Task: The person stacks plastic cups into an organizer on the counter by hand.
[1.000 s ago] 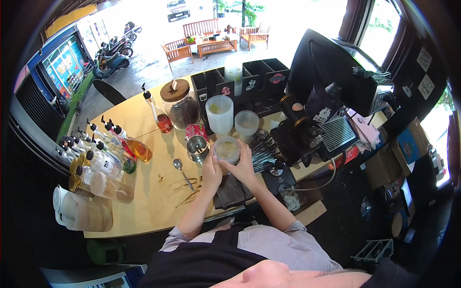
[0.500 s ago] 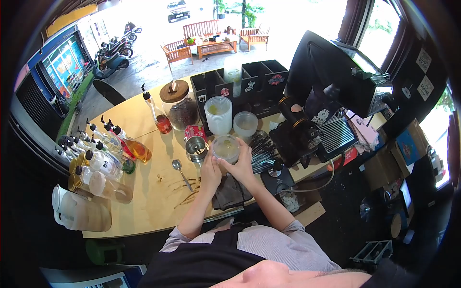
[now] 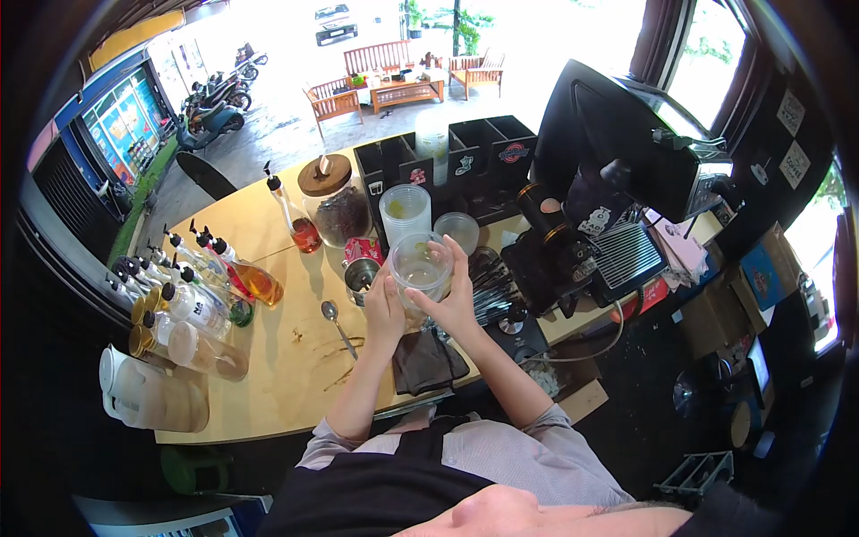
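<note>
Between my two hands is a clear plastic cup, lifted above the counter with its open top facing me. My left hand is closed against the cup's left side. My right hand wraps its right side, thumb across the front. Just beyond the cup stands a stack of clear plastic cups, and a shorter clear cup is to its right. A metal pitcher sits left of my left hand. Below my hands lies a dark folded cloth.
A spoon lies by brown smears on the wooden counter. Syrup bottles and a lidded pitcher crowd the left. A glass jar and black organizer stand behind; wrapped straws and a coffee grinder are right.
The cup has come up slightly and looks larger, now overlapping the stack's lower part. My hands rose with it, and my right fingers spread further along its side.
</note>
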A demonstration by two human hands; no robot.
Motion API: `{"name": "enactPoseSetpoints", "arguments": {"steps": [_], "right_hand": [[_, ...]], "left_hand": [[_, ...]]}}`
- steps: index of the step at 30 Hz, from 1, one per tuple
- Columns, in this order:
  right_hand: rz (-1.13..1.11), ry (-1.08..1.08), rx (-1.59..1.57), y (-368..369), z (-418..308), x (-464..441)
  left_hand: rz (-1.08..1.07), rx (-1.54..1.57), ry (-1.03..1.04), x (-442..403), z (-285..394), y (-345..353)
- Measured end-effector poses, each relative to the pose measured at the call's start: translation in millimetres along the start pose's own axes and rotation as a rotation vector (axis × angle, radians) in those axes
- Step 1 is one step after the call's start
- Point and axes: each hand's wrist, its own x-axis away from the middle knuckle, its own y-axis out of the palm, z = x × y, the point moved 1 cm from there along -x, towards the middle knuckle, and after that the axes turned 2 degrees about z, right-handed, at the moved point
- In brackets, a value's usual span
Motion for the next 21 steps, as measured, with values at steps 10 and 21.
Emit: {"name": "enactPoseSetpoints", "arguments": {"steps": [10,21], "right_hand": [[-0.115,0.071,-0.246,-0.6,17.3,24.0],[-0.224,0.256,-0.632,-13.7,35.9,10.8]], "left_hand": [[0.188,0.364,-0.047,15.8,-11.2,35.7],[0.171,0.526,-0.145,-10.1,12.0,51.3]]}}
